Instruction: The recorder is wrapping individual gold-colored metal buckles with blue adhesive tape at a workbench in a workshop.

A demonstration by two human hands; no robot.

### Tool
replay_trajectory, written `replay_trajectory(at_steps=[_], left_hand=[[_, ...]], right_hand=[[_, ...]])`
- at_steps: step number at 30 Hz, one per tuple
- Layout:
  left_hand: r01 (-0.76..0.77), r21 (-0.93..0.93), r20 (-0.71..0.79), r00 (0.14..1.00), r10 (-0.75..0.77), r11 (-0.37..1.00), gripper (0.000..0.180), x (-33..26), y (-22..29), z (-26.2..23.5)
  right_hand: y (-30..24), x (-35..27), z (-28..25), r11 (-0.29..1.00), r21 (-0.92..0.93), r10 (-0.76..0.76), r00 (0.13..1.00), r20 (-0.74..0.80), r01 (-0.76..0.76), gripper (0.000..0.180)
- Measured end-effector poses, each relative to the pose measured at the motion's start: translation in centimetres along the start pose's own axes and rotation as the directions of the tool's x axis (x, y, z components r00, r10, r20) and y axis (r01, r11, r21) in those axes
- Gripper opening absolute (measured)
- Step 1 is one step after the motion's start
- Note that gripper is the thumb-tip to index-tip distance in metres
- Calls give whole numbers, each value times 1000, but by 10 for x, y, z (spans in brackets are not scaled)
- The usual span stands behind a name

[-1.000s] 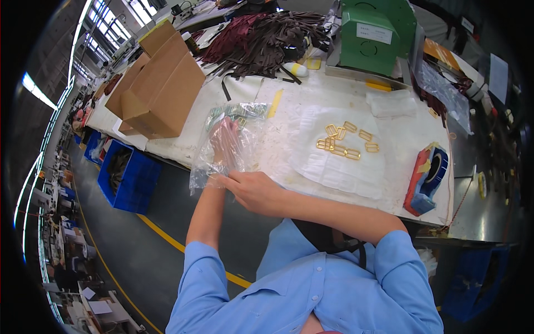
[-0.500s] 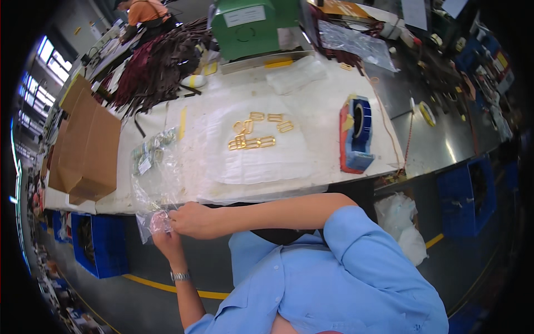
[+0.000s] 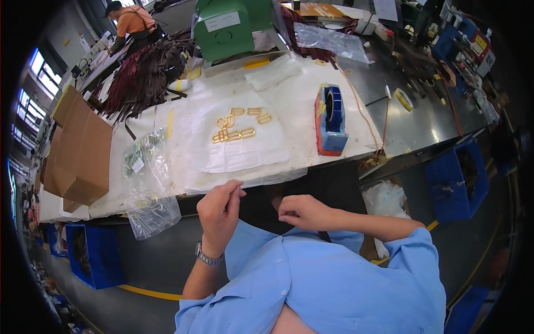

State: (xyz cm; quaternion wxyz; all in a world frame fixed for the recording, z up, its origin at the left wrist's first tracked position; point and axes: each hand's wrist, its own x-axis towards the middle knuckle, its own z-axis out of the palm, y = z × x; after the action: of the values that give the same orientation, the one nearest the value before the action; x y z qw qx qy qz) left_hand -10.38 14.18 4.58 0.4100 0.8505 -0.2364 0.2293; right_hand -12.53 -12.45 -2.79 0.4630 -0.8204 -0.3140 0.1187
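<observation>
My left hand point(image 3: 219, 211), wearing a metal-band watch point(image 3: 207, 254), is raised at the table's front edge. Its fingers are curled and pinched beside the overhanging clear plastic sheet point(image 3: 278, 177); anything between them is hidden. To its right, over my lap, my right hand point(image 3: 306, 211) has its fingers curled against the thumb, their contents unseen. The hands are apart. Several gold slide buckles point(image 3: 233, 134) lie on a white sheet point(image 3: 245, 158) ahead of them. Left of these, a clear plastic bag point(image 3: 153, 214) hangs partly over the edge, with greenish-gold pieces point(image 3: 142, 153) inside.
A cardboard box point(image 3: 83, 161) stands at the left, a tape dispenser point(image 3: 332, 122) at the right. Dark red strips point(image 3: 144, 75) and a green machine point(image 3: 225, 33) are farther back. Blue bins point(image 3: 94, 256) sit below. A person in orange point(image 3: 130, 25) works at the far left.
Both hands have left the plastic bag's open end, moved right and separated. The bag's end now hangs loose over the edge. The view has shifted slightly.
</observation>
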Motion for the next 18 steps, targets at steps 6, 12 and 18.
replay_trajectory(at_steps=[6,12,18], left_hand=[[-315,264,207,942,265,912,6,117,-47,79],[-503,381,529,807,264,775,5,164,-95,130],[-404,400,535,832,147,823,7,178,-105,144]], right_hand=[[16,-89,-26,743,549,539,828,-154,-382,12],[1,-100,-64,718,689,561,667,-490,-97,12],[17,-75,-152,876,481,407,585,-702,-32,23]])
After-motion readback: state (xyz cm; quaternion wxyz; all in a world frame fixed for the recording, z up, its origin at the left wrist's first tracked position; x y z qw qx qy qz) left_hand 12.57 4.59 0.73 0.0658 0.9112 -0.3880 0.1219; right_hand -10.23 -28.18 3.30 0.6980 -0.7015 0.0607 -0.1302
